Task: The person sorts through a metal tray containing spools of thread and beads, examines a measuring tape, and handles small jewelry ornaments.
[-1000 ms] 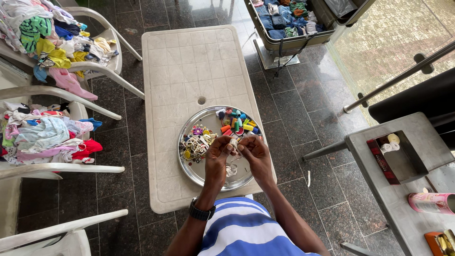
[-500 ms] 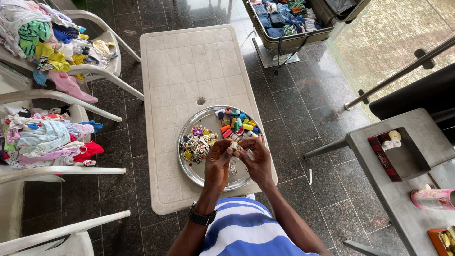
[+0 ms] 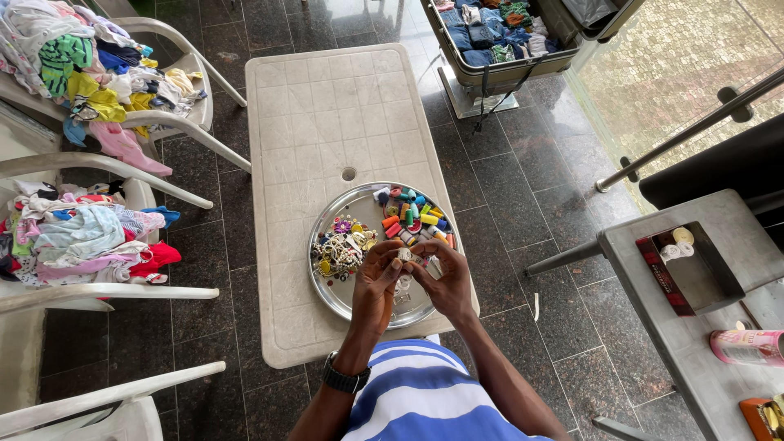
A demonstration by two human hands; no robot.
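A round metal tray (image 3: 343, 294) sits at the near end of a white plastic table (image 3: 327, 122). Coloured thread spools (image 3: 412, 214) fill the tray's far right, and a tangle of buttons and small trinkets (image 3: 341, 249) lies on its left. Both hands meet above the tray. My left hand (image 3: 377, 282), with a black watch on its wrist, and my right hand (image 3: 441, 282) pinch one small pale spool (image 3: 404, 255) between their fingertips.
White plastic chairs (image 3: 163, 122) heaped with clothes (image 3: 82, 233) stand to the left. An open suitcase (image 3: 498, 37) of clothes lies beyond the table. A grey table (image 3: 702, 327) at right carries a small box, a pink can (image 3: 747, 347) and other bits.
Both hands have stayed over the tray, drawing closer together, with the small pale spool now held up between the fingertips. The view has shifted slightly.
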